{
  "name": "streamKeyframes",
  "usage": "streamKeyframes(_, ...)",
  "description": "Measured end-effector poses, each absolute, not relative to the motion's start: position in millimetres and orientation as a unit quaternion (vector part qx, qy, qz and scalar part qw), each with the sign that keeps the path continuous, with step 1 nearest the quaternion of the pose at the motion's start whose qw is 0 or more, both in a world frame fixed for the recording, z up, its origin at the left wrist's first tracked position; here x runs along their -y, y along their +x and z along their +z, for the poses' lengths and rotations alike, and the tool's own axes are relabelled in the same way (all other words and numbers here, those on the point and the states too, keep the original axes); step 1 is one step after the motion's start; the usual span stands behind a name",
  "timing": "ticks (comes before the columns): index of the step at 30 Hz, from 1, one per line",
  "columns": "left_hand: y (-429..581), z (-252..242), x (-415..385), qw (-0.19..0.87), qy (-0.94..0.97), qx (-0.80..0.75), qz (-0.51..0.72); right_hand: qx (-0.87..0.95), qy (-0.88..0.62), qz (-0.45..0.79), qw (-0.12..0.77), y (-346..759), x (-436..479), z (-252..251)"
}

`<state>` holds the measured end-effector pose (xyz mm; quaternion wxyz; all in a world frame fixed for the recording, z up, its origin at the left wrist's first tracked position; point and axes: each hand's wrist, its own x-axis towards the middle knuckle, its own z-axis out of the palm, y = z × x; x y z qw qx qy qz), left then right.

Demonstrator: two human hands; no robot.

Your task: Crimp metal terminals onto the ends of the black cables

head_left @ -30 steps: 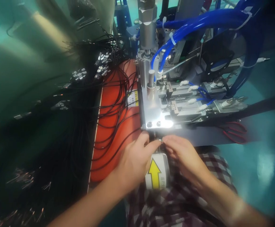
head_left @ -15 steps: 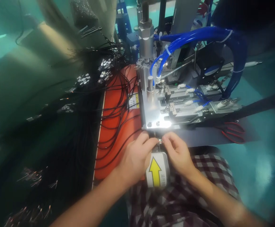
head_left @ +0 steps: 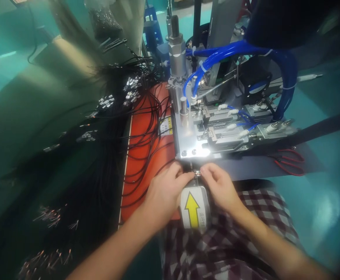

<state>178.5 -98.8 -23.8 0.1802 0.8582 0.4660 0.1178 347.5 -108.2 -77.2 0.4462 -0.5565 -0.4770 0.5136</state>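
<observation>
Pinching a tiny metal piece [head_left: 197,173] between the fingertips of both hands, a person works at the front edge of a machine's steel plate [head_left: 187,149]. The left hand [head_left: 165,190] and right hand [head_left: 221,188] close on it from either side, thumbs and forefingers pressed together and the other fingers curled under. That grip seems suited to steadying something so small. The piece sits right below the plate's edge and just above a yellow arrow label [head_left: 192,209] that points toward the plate. Black wires [head_left: 146,128] with metal ends spill from a heap on the left across an orange mat [head_left: 139,167] beside the plate, seemingly laid within the left hand's reach. Blue hoses [head_left: 231,49] loop over the machine's top, and red wires [head_left: 289,163] lie to the right. Whether the piece is joined to a wire cannot be made out, as fingers cover most of it. Glare whitens the plate's near edge, the heap at left sinks into shadow, and both forearms are cut off at the bottom of the view.
</observation>
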Motion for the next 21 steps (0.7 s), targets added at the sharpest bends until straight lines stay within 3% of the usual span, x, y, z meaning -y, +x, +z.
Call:
streamKeyframes(9,178,-25,99,0.177,0.858,-0.457,0.153,0.385,-0.549,0.599,0.438,358,110,-78)
streamKeyframes(17,178,-28,98,0.196,0.852,-0.452,0.176,0.477,-0.538,0.535,0.444,347,112,-78)
streamKeyframes(21,177,-20,100,0.261,0.816,-0.474,0.203,0.474,-0.529,0.535,0.457,345,111,-74)
